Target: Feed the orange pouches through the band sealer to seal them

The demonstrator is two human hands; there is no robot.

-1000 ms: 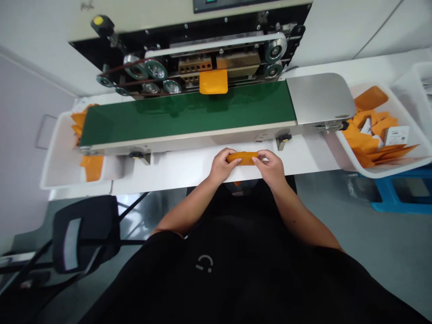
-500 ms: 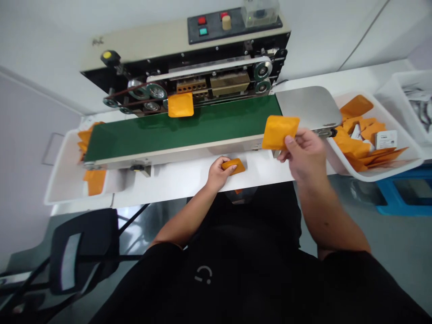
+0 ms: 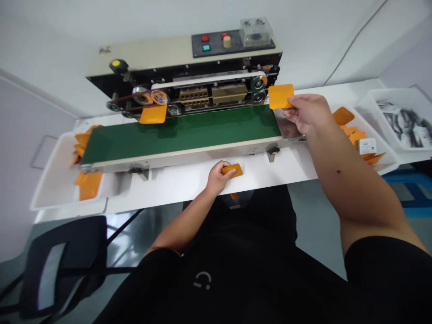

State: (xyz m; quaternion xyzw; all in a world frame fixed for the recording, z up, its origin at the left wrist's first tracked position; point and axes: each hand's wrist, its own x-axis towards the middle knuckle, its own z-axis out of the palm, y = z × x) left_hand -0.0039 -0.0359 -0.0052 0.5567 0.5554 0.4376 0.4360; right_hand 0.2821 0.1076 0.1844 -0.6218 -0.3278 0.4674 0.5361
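Pinched in my right hand (image 3: pixel 309 111) is a flat orange pouch (image 3: pixel 281 96), held up at the right end of a band sealing machine (image 3: pixel 158 56), close to its rollers. My left hand (image 3: pixel 218 176) rests on the white table's front part, its fingers closed round another orange pouch (image 3: pixel 237 170). A third orange pouch (image 3: pixel 153 115) hangs from the machine's left rollers, over the green conveyor belt (image 3: pixel 189 130). Whether its lower edge touches the belt I cannot tell.
On the left, a white bin (image 3: pixel 50 193) holds several orange pouches. Another white bin (image 3: pixel 388 166) with orange pouches and a white labelled packet (image 3: pixel 367 146) stands right, partly behind my arm. Beyond it sits a bin of grey-white packets (image 3: pixel 405 123). A black chair (image 3: pixel 77 252) is at lower left.
My right hand has moved up and forward with its pouch, to the machine's right rollers. The pouch in the machine has travelled left. My left hand stays about where it was.
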